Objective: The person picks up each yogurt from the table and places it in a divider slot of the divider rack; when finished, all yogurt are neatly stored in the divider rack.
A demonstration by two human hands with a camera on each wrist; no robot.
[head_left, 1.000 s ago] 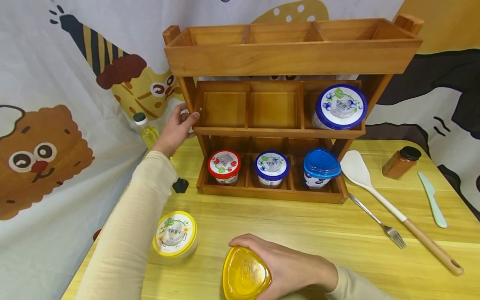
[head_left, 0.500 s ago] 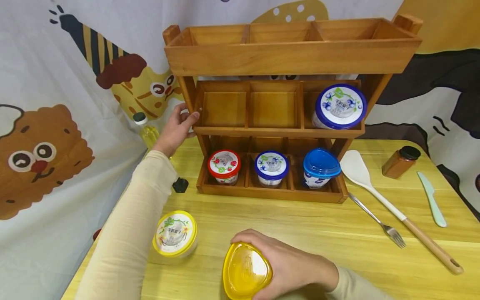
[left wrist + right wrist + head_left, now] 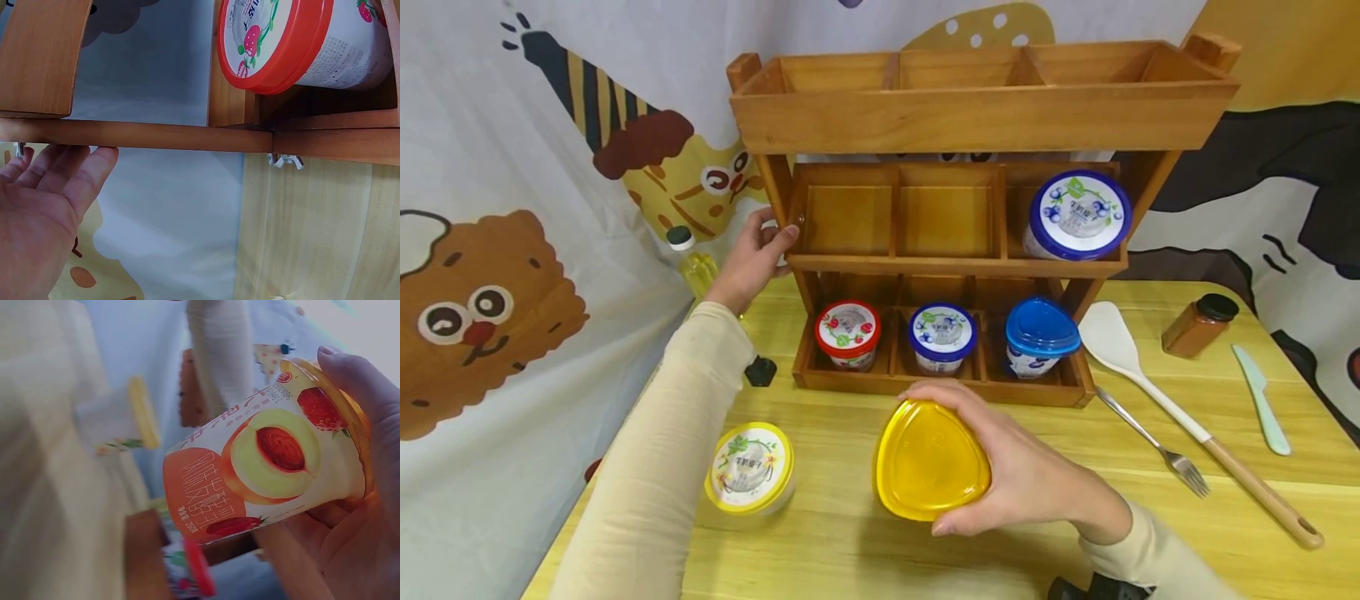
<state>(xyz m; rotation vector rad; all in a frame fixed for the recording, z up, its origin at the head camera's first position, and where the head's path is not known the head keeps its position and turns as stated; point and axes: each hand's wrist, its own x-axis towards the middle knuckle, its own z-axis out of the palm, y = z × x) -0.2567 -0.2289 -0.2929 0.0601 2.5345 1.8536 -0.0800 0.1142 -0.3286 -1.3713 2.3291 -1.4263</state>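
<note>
In the head view my right hand [image 3: 1015, 467] holds a yogurt cup with a clear yellow lid [image 3: 931, 462] above the table, thumb and fingers around its sides. The right wrist view shows this yogurt cup [image 3: 269, 456] tilted, with peach and strawberry pictures. My left hand [image 3: 752, 258] touches the left side post of a wooden rack [image 3: 955, 121]; its fingers [image 3: 87, 178] lie fairly straight against the post [image 3: 169, 135] in the left wrist view. A yellow-lidded tub [image 3: 750, 468] stands on the table, left of the held cup.
The lower tier holds a red-lidded tub [image 3: 848, 330], a blue-lidded tub [image 3: 943, 333] and a blue-lidded cup [image 3: 1042, 333]. A large blueberry tub [image 3: 1078, 215] sits mid-tier right. Rightward lie a spatula [image 3: 1150, 383], fork [image 3: 1157, 442], jar [image 3: 1199, 325] and knife [image 3: 1262, 400]; an oil bottle [image 3: 698, 265] stands left.
My right hand has lifted the yogurt cup up and forward toward the rack, slightly to the right. The left hand stays at the post.
</note>
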